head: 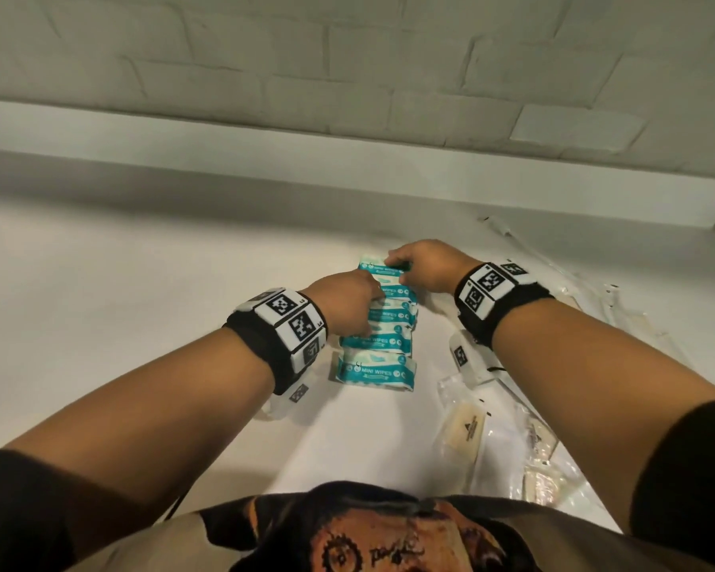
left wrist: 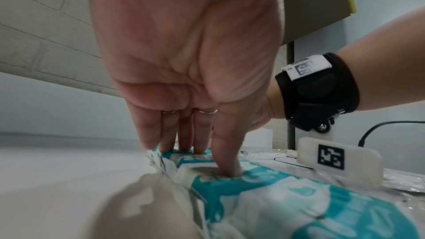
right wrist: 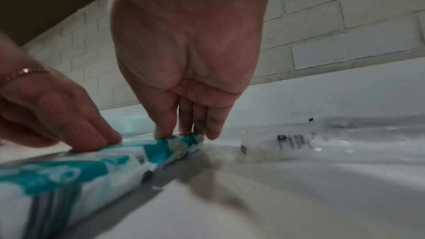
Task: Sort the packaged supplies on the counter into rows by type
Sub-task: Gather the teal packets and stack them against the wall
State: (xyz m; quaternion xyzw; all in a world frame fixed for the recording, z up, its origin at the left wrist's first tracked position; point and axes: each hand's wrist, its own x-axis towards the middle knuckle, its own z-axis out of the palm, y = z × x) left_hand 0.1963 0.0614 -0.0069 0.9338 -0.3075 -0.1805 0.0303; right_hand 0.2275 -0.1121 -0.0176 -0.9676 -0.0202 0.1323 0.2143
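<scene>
Several teal and white mini wipes packs (head: 374,344) lie in a column on the white counter (head: 141,303), running away from me. My left hand (head: 347,301) presses straight fingers and thumb on packs in the middle of the column; in the left wrist view the left hand (left wrist: 202,157) has its thumb dented into a wipes pack (left wrist: 264,188). My right hand (head: 420,268) touches the right end of the farthest pack (head: 378,267). In the right wrist view the right hand (right wrist: 184,134) sets its fingertips on that pack's end (right wrist: 181,143).
Clear plastic packets (head: 467,427), one holding a beige bar, lie at the near right. More clear packets (head: 587,295) stretch along the right toward the wall; one clear packet (right wrist: 276,143) lies just right of the wipes. A white brick wall (head: 347,76) backs the counter.
</scene>
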